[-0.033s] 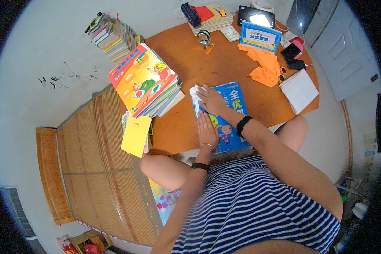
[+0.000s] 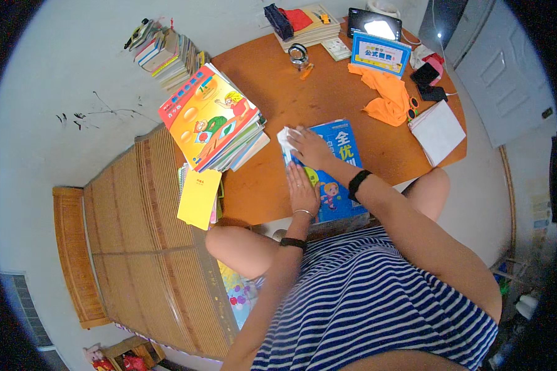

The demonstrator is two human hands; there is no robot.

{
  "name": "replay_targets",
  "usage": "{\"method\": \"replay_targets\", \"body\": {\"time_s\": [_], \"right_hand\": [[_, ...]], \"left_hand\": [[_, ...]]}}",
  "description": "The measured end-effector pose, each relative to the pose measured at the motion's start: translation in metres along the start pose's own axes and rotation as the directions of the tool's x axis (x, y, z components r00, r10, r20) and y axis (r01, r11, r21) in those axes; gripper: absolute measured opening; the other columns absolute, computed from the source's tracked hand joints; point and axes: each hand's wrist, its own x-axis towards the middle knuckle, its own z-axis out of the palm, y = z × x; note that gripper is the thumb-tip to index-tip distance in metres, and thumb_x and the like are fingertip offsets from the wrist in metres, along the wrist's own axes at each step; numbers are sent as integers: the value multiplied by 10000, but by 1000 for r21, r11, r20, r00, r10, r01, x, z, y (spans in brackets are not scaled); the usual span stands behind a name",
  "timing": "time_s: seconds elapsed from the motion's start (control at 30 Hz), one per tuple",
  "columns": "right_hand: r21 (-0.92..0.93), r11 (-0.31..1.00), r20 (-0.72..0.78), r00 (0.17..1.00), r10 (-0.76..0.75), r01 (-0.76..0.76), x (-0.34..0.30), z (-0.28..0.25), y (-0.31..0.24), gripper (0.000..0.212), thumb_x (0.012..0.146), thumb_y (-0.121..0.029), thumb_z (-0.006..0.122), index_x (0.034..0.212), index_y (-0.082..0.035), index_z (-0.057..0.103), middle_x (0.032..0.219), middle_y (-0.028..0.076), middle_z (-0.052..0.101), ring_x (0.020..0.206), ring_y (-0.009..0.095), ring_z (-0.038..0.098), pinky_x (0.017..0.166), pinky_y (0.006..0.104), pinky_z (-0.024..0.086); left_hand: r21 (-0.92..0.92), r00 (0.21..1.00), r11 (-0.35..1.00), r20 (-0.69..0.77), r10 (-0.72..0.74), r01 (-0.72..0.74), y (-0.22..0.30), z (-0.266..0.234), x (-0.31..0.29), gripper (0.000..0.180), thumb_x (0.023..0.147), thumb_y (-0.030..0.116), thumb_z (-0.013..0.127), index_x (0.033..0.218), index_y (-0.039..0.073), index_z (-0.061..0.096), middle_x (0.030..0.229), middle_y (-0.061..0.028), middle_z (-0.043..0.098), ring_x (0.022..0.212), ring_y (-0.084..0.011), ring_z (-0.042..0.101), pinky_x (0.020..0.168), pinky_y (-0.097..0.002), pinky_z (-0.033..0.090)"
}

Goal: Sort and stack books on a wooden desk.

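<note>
A blue workbook (image 2: 339, 207) with a cartoon child on its cover lies at the table's front edge, before my lap. Flat on its left part rests my left hand (image 2: 303, 193), fingers stretched out together and pointing away from me. Just beyond it, my right hand (image 2: 310, 149) bears down on a crumpled white tissue (image 2: 283, 135) at the book's far left corner. The right fingertips are bent over the tissue and partly cover it. Both hands hide some of the cover.
Left of the book stands a tall pile of books (image 2: 207, 120), with a yellow notebook (image 2: 200, 195) nearer me. An orange cloth (image 2: 387, 96), a blue desk calendar (image 2: 380, 54), white paper (image 2: 438, 133) and a black case (image 2: 426, 75) lie right. A tape roll (image 2: 298, 52) sits farther back.
My right hand and the tissue have shifted very slightly to the left. My left hand and the workbook stay in place.
</note>
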Motion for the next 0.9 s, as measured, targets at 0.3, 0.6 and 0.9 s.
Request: {"method": "replay_targets", "body": {"time_s": [0.3,0.6,0.9], "right_hand": [[60,987,293,942,-163,152,-77,-44,-9,412,860,-191,448,1252,-70,477,1365,91,394,1272,295,337,1055,416,270],[-36,982,-88,979,181,-185,-70,-36,93,403,841,-133,490,1237,-58,472,1337,129,426,1233,337,376,1025,426,312],[2,996,129,988,89,-90,-178,-42,8,377,833,-133,444,1200,-72,500,1265,113,490,1126,337,475,911,461,407]], "left_hand": [[-6,1000,1000,23,16,-15,1,-4,-1,777,844,328,526,1374,-78,128,1451,-258,94,1357,-375,84,1099,-467,80],[124,989,992,150,-8,-11,6,-5,2,634,903,360,417,1365,-40,249,1464,-192,145,1364,-315,109,1098,-458,97],[97,989,995,145,-33,19,5,-3,2,623,900,352,425,1365,-29,261,1467,-180,148,1364,-305,118,1094,-463,106]]}}
